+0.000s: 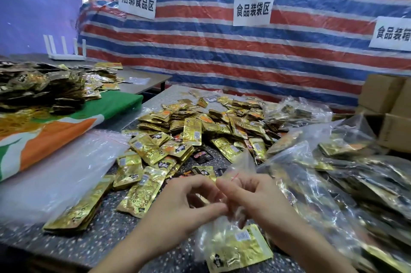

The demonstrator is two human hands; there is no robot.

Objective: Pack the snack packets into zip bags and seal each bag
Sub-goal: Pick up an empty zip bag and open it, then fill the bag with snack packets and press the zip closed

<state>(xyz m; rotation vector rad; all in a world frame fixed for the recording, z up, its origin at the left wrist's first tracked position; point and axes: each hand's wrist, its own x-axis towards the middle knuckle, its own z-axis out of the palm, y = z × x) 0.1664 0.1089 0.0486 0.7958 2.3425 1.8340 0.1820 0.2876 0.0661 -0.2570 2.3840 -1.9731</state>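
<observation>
1. A person's left hand [184,203] and right hand [260,199] meet fingertip to fingertip over the near edge of a speckled table [106,228]. Each pinches the top strip of a clear zip bag [211,232] between thumb and curled fingers.
2. The bag hangs from that grip, toward the person. One corner of its mouth, marked by a thin red line, rises above the right hand.
3. Gold snack packets [238,248] sit inside the bag, just below and between the wrists.
4. Beyond the hands, a loose pile of packets [189,134] spreads across the middle of the table. The nearest ones lie just beside the left hand.
5. Filled bags [333,183] are heaped to the right, close by the right forearm.
6. A stack of empty clear bags [55,172] lies to the left, partly over a green and orange cloth [66,130].
7. A second heap of packets [40,85] covers a neighbouring table, with a white router [66,50] behind it.
8. Cardboard boxes [389,99] stand at far right before a striped tarp [244,54] bearing paper signs [253,9].
</observation>
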